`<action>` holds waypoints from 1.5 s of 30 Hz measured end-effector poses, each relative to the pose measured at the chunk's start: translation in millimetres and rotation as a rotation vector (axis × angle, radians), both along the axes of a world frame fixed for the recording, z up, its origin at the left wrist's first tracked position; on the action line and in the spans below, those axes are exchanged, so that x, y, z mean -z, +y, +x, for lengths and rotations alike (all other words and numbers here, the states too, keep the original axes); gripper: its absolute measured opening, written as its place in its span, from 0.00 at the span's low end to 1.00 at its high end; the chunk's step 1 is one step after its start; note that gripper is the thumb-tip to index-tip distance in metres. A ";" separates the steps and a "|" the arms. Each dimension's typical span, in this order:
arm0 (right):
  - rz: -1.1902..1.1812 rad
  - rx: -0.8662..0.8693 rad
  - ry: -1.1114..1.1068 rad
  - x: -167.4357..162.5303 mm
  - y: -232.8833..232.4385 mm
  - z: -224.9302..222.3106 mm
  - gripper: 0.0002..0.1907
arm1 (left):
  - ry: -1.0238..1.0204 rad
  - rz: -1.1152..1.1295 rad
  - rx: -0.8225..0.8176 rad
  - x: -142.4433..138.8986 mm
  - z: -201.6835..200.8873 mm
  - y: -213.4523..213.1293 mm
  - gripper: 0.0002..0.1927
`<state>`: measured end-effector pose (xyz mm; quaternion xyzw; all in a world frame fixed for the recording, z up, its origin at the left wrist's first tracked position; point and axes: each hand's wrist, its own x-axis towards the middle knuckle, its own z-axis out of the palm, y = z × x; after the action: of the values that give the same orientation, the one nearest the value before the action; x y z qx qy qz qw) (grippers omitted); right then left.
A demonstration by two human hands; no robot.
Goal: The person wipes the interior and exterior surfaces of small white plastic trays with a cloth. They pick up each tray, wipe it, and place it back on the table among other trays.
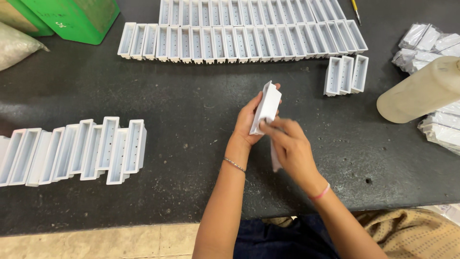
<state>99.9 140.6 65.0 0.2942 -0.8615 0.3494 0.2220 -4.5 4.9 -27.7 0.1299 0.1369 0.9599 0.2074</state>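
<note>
My lap's at the bottom edge, dark cloth, w/ a tan woven fabric (412, 232) by my right arm. Above that the dark table (191, 158), its near edge over a pale tiled floor. My right hand (290, 146), pink band on the wrist, has fingers closed narrow, pinching the lower end of a white plastic tray piece (266, 108); a thin white strip (275, 160) hangs below that hand, can't tell exactly how it's held. My left hand (249, 120), metal bracelet on the wrist, wraps the piece from behind, fingers curled round it, thumb side under. The piece stands nearly upright, tilted a bit right, above the table's middle, touching both hands only. Left of me, near side, a row of white open trays (76, 151) lies side by side, staggered, holes in their floors. Right side: a pale plastic bottle (421, 91) lying on its side over a heap of wrapped white parts (443, 129). Further off, three trays (346, 74) stand apart, just below the long far rows of trays (239, 41). Far left corner: a green box (76, 17) and a grey bag (14, 45). Far top right, a yellow pen (355, 10).
</note>
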 end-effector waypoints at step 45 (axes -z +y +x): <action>-0.384 0.229 -0.207 29.5 51.6 -11.4 0.14 | -0.466 -0.429 -0.631 8.4 -13.4 10.3 0.25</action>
<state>88.5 192.2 35.5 0.1095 -0.8251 0.5076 0.2227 -17.9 15.2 -36.2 -0.1839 0.3155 0.9297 -0.0482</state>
